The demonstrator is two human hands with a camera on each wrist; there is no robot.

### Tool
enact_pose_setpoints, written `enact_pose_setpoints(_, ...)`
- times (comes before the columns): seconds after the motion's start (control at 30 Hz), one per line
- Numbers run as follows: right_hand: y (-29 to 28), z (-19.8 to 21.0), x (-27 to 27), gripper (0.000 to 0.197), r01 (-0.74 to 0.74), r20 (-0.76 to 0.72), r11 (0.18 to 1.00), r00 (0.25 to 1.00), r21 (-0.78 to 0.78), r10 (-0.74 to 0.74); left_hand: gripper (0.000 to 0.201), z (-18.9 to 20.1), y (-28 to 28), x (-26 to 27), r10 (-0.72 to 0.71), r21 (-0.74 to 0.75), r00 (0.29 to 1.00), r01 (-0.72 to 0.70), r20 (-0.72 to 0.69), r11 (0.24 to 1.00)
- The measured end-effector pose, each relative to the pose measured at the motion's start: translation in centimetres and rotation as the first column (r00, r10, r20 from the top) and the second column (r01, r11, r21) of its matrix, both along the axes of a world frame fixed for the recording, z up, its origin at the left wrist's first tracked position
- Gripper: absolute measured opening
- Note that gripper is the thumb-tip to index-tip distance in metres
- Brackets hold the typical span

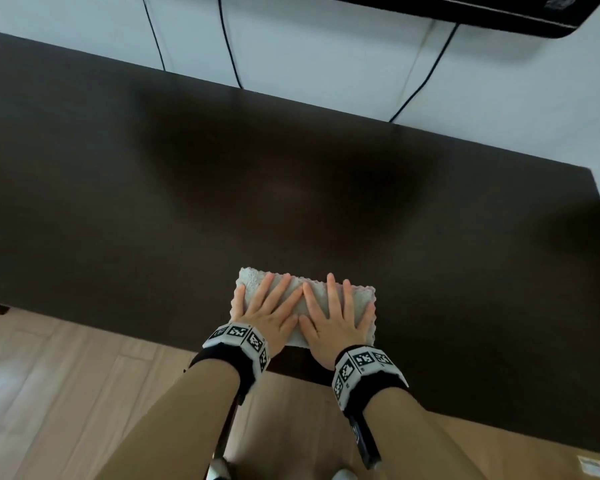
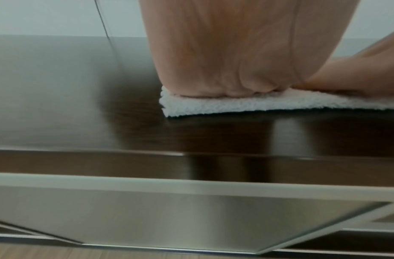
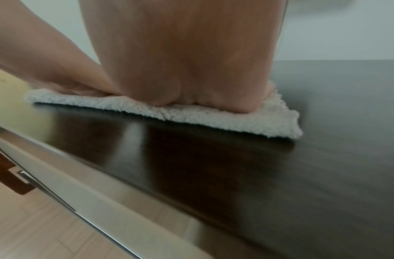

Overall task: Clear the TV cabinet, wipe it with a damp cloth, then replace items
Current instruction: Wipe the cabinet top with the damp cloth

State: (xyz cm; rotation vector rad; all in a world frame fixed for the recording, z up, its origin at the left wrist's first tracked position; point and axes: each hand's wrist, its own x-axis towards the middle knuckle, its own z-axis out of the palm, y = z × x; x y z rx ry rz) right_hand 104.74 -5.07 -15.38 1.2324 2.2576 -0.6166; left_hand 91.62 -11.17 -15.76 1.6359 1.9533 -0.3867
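A folded white fluffy cloth (image 1: 300, 308) lies on the dark brown cabinet top (image 1: 291, 202) near its front edge. My left hand (image 1: 267, 306) lies flat on the cloth's left half with fingers straight and spread. My right hand (image 1: 336, 317) presses flat on the right half, and the two thumbs meet in the middle. In the left wrist view the heel of the left hand (image 2: 224, 70) bears down on the cloth (image 2: 258, 103). In the right wrist view the right hand (image 3: 180, 70) presses the cloth (image 3: 247, 121) onto the cabinet top (image 3: 302, 175).
The cabinet top carries only the cloth in view. Black cables (image 1: 229, 46) hang down the white wall behind it, and a TV's lower edge (image 1: 482, 12) shows at top right. Light wooden floor (image 1: 66, 393) lies in front. Cabinet drawer fronts (image 2: 169, 210) sit below the edge.
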Motion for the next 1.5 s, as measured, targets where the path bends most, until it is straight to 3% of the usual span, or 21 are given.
enact_pose_setpoints(0.6,-3.8,0.0,-27.4,0.055,-0.155,-0.047,0.988,0.987,0.002,0.155,0.057,0.1,-6.2,-26.0,0.181,-0.032,0.983,-0.181,-0.015,0.983)
enact_pose_setpoints(1.0,1.3,-0.8,-42.8,0.054,-0.171,-0.076,0.983,0.982,0.063,0.175,0.058,-0.1,-1.0,-40.8,0.237,0.006,0.971,-0.237,-0.017,0.972)
enact_pose_setpoints(1.23,5.4,-0.6,-53.0,0.055,-0.143,-0.049,0.988,0.988,0.06,0.146,0.06,0.2,3.3,-51.1,0.166,-0.002,0.986,-0.166,-0.033,0.986)
enact_pose_setpoints(1.5,7.3,-0.6,-60.8,0.055,-0.153,-0.014,0.987,0.988,0.052,0.153,0.059,-0.2,4.7,-58.6,0.211,0.032,0.978,-0.211,0.005,0.977)
